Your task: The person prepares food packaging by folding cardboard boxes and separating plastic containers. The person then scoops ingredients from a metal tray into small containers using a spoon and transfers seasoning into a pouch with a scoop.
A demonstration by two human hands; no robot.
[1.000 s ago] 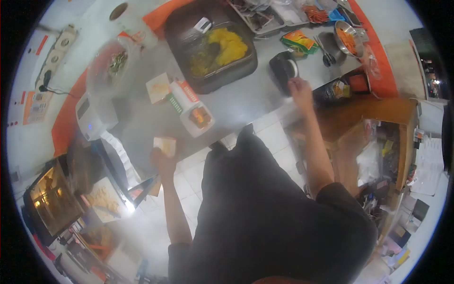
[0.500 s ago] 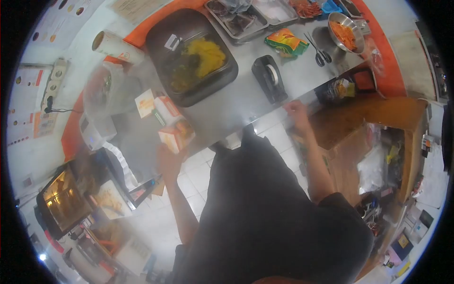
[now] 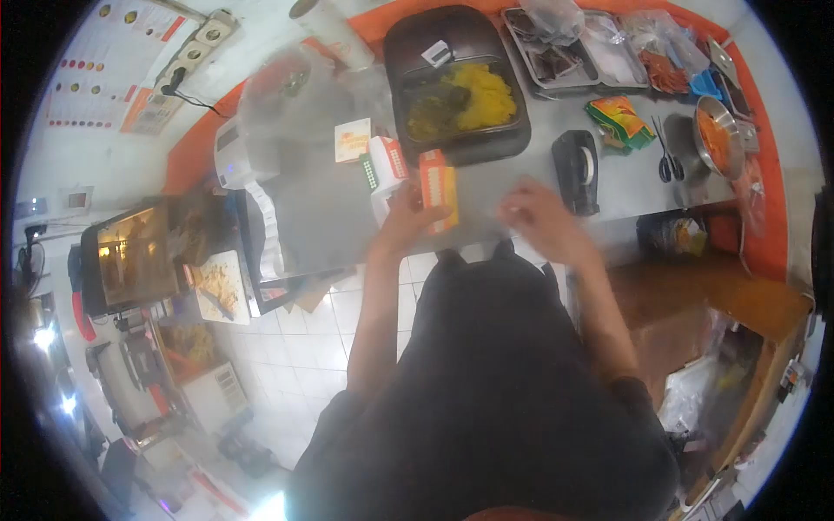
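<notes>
Left hand (image 3: 403, 222) was closed on an orange-and-white box (image 3: 438, 186), which stood out to its right, above the near edge of the desk (image 3: 321, 215). Right hand (image 3: 547, 226), apart from the box, had its fingers bent; motion blur obscured them, and whether they held anything could not be told. Just beyond the left hand lay a white-and-green carton (image 3: 388, 167), with a printed card (image 3: 352, 141) farther on. Ahead of and between the hands sat a dark tray (image 3: 519, 141) containing yellow food (image 3: 483, 94). Beyond the right hand, slightly to its right, rested a black tape dispenser (image 3: 569, 178); scissors (image 3: 670, 167) lay farther right.
</notes>
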